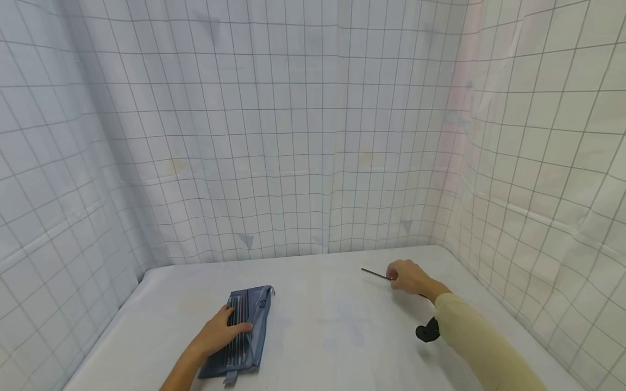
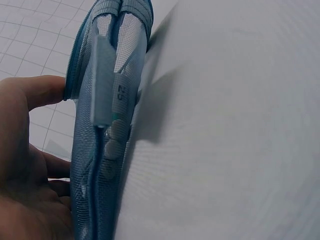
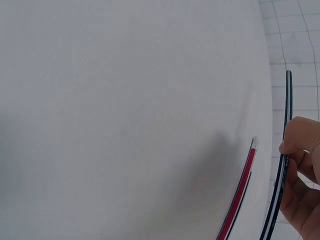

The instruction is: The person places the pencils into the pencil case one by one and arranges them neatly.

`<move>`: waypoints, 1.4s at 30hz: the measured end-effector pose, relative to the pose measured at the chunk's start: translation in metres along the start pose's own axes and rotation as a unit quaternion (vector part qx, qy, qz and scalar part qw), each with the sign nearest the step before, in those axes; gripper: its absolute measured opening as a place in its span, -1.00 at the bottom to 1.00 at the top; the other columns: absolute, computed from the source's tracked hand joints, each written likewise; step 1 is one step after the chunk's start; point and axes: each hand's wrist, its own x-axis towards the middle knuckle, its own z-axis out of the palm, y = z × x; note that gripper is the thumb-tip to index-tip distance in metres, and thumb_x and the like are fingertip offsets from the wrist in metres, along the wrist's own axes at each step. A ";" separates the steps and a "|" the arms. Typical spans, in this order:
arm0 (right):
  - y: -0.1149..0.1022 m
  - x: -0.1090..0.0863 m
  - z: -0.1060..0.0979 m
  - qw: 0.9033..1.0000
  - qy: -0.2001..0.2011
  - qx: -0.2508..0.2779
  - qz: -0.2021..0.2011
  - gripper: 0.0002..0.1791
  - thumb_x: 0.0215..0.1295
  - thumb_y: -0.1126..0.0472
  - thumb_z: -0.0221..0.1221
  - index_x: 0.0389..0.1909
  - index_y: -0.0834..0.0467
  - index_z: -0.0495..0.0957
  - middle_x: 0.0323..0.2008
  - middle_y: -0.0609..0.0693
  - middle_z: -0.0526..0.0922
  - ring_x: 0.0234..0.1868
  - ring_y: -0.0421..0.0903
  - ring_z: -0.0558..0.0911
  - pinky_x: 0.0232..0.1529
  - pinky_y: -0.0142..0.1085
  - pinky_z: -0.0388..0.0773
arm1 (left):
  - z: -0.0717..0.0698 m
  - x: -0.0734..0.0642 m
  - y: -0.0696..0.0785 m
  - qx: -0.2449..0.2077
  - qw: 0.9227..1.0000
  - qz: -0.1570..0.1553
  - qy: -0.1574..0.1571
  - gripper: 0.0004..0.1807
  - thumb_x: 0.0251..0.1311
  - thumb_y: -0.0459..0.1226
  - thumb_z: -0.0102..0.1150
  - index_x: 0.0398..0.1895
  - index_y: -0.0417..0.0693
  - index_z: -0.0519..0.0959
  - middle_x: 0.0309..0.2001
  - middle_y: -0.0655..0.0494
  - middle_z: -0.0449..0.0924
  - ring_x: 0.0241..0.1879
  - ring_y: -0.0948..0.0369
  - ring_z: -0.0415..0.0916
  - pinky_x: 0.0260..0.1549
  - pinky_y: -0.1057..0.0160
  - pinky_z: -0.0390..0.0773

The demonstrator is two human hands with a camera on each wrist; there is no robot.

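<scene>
A blue mesh zip pencil case [image 1: 258,312] lies flat on the white table, with several pencils visible through it. My left hand [image 1: 218,332] rests on top of it, thumb spread from the fingers. From its end, in the left wrist view, the case [image 2: 102,165] shows a zip and a fabric tab; the thumb touches its upper face. Over the right side of the table, my right hand [image 1: 409,276] pinches a dark striped pencil [image 1: 375,273] between thumb and fingers. Beneath it, in the right wrist view, a red pencil [image 3: 242,187] lies beside a dark one [image 3: 242,202].
White gridded cloth [image 1: 303,136] hangs behind the table and along both sides. A rounded black object [image 1: 427,330] shows beside the right sleeve [image 1: 479,336]. Bare white tabletop [image 1: 318,320] lies between the hands.
</scene>
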 end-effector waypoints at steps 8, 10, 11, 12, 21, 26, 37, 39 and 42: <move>-0.012 0.006 0.003 0.999 -0.008 0.014 -0.030 -0.81 0.17 0.40 0.33 -0.19 0.19 0.67 -0.33 -0.08 0.60 -0.31 -0.10 0.54 -0.25 -0.15 0.60 | 0.001 0.000 -0.001 -0.007 1.000 -0.001 0.000 0.10 0.28 0.17 0.27 0.45 -0.64 0.13 0.49 -0.65 -0.10 0.43 -0.55 -0.06 0.33 -0.48 0.09; -0.017 0.008 0.005 0.999 -0.008 0.015 -0.038 -0.82 0.17 0.40 0.33 -0.19 0.19 0.68 -0.33 -0.09 0.59 -0.31 -0.10 0.53 -0.26 -0.16 0.58 | 0.001 -0.001 0.000 -0.007 1.000 -0.001 0.000 0.10 0.29 0.16 0.27 0.45 -0.64 0.13 0.49 -0.65 -0.10 0.43 -0.55 -0.06 0.33 -0.48 0.08; -0.020 0.008 0.005 0.999 -0.008 0.016 -0.040 -0.82 0.17 0.41 0.34 -0.20 0.19 0.68 -0.34 -0.09 0.58 -0.32 -0.10 0.52 -0.26 -0.16 0.58 | 0.001 -0.001 0.000 -0.007 1.000 -0.001 0.000 0.10 0.29 0.16 0.27 0.45 -0.64 0.13 0.49 -0.65 -0.10 0.43 -0.55 -0.06 0.33 -0.48 0.08; -0.023 0.008 0.006 0.999 -0.009 0.019 -0.043 -0.82 0.17 0.41 0.33 -0.20 0.20 0.68 -0.35 -0.08 0.58 -0.32 -0.09 0.52 -0.26 -0.16 0.57 | 0.001 -0.001 0.000 -0.006 1.000 -0.001 0.000 0.10 0.29 0.16 0.27 0.45 -0.64 0.13 0.49 -0.65 -0.10 0.43 -0.55 -0.06 0.33 -0.48 0.08; -0.044 0.014 0.015 0.996 -0.010 0.054 -0.071 -0.80 0.16 0.41 0.33 -0.17 0.24 0.71 -0.33 -0.11 0.63 -0.30 -0.11 0.54 -0.24 -0.18 0.58 | 0.001 0.001 0.001 -0.009 1.000 -0.013 -0.005 0.12 0.27 0.18 0.27 0.46 -0.63 0.12 0.49 -0.64 -0.10 0.43 -0.54 -0.06 0.34 -0.46 0.08; -0.055 0.017 0.019 0.993 -0.020 0.080 -0.089 -0.82 0.18 0.45 0.32 -0.18 0.29 0.71 -0.36 -0.10 0.63 -0.31 -0.12 0.54 -0.29 -0.22 0.55 | 0.001 0.000 0.001 -0.007 1.000 -0.014 -0.004 0.12 0.27 0.18 0.27 0.45 -0.64 0.11 0.49 -0.65 -0.11 0.43 -0.54 -0.06 0.34 -0.46 0.07; -0.084 0.023 0.034 0.988 -0.031 0.141 -0.053 -0.83 0.21 0.43 0.32 -0.17 0.26 0.72 -0.36 -0.09 0.62 -0.30 -0.11 0.54 -0.29 -0.24 0.53 | 0.002 0.002 -0.001 -0.007 1.000 -0.021 -0.008 0.12 0.27 0.18 0.27 0.46 -0.62 0.13 0.50 -0.64 -0.11 0.44 -0.54 -0.07 0.34 -0.47 0.07; -0.091 0.025 0.039 0.985 -0.039 0.163 -0.033 -0.84 0.22 0.42 0.33 -0.18 0.24 0.72 -0.37 -0.09 0.62 -0.31 -0.12 0.55 -0.30 -0.27 0.54 | 0.002 0.003 -0.001 -0.007 1.000 -0.019 -0.008 0.12 0.27 0.18 0.27 0.46 -0.62 0.12 0.50 -0.64 -0.12 0.44 -0.54 -0.07 0.34 -0.47 0.07; -0.104 0.026 0.049 0.977 -0.055 0.208 -0.007 -0.86 0.23 0.41 0.33 -0.20 0.23 0.71 -0.38 -0.06 0.62 -0.34 -0.12 0.57 -0.33 -0.28 0.61 | 0.002 0.003 -0.001 -0.007 1.000 -0.017 -0.007 0.11 0.28 0.18 0.27 0.46 -0.63 0.12 0.50 -0.64 -0.12 0.44 -0.54 -0.07 0.34 -0.47 0.06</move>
